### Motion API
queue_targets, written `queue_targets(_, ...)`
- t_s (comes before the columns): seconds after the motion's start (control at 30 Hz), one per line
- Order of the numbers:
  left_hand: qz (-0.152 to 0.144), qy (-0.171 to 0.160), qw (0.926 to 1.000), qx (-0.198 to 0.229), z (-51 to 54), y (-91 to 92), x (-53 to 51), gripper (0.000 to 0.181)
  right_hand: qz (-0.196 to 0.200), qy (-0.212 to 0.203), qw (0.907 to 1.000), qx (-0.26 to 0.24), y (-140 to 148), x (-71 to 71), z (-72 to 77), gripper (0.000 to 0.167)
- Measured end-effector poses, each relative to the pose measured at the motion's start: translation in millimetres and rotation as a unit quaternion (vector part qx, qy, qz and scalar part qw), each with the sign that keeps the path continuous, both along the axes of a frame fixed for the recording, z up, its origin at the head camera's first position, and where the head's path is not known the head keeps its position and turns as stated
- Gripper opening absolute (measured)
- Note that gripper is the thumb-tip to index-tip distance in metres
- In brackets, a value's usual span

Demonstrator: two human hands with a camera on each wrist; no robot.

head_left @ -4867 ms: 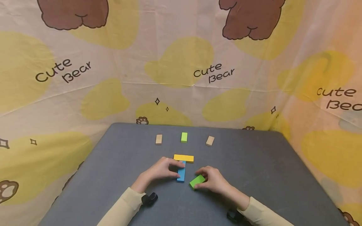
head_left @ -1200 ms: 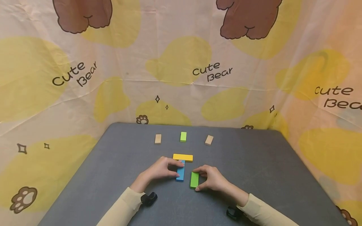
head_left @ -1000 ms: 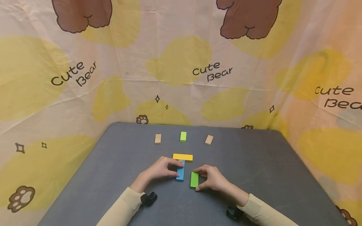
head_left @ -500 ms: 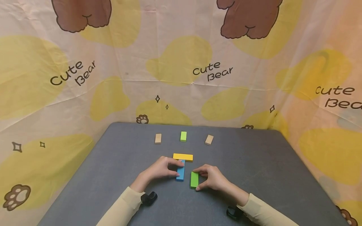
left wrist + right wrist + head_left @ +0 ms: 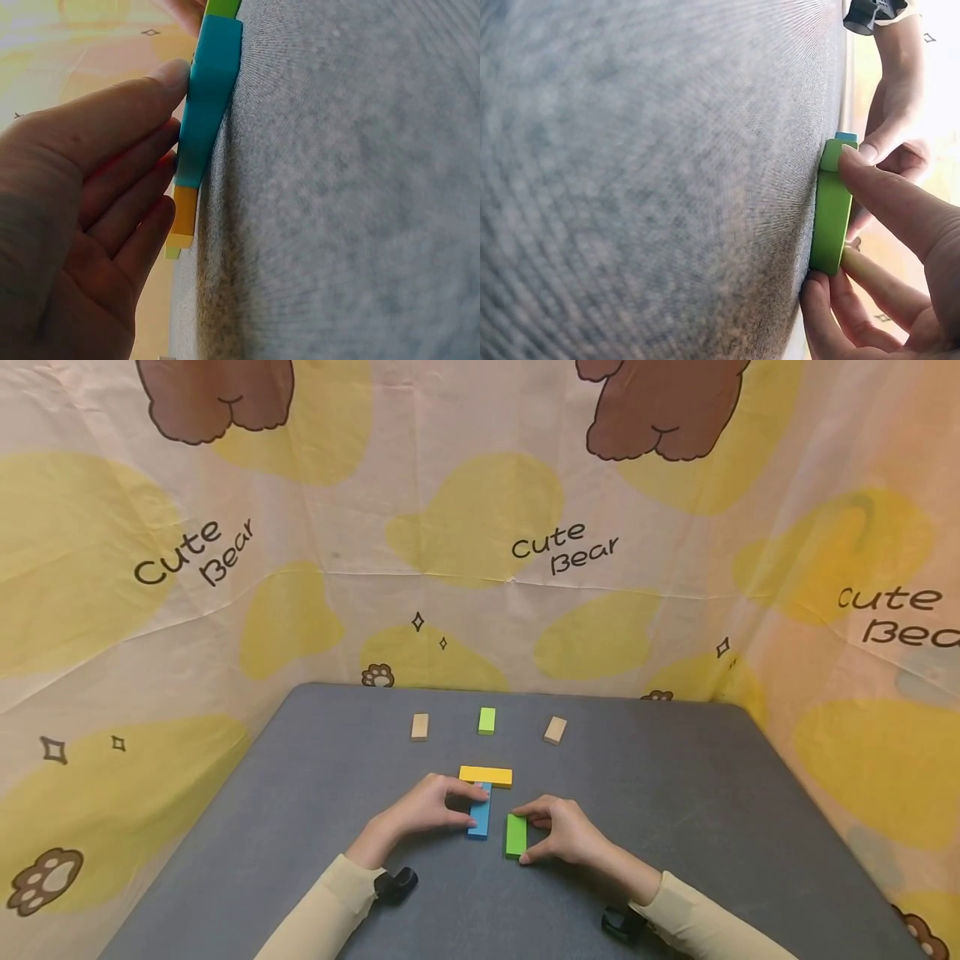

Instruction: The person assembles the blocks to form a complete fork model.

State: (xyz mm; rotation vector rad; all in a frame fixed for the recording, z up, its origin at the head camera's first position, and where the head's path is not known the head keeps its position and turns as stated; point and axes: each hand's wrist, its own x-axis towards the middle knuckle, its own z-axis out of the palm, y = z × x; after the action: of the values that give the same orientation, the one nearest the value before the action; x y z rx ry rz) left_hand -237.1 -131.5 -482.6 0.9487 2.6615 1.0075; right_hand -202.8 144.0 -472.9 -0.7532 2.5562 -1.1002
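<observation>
Nearest us, the right hand (image 5: 562, 833) pinches a green block (image 5: 516, 835) between thumb and fingertips, flat on the grey desk (image 5: 637, 768). Just beside it, we see the left hand (image 5: 426, 806), loosely spread, thumb and fingertips resting on a blue block (image 5: 481, 812). The blue block meets a crosswise yellow block (image 5: 486, 776). Farther off, we find a light-green block (image 5: 487, 721) between two beige blocks (image 5: 420, 727).
</observation>
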Motion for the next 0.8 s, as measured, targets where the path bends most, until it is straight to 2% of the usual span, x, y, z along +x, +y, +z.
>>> queue_targets(0.47,-0.001,-0.004,1.0000,-0.004,0.1,0.6,0.6,0.042,-0.024,0.015,0.9996,-0.004,2.0,5.9,4.4,0.061)
queue_targets(0.8,-0.002,0.002,1.0000,-0.003,0.5,-0.2,0.0,0.042,-0.022,0.025,0.9994,0.002,-1.8,9.8,12.8,0.060)
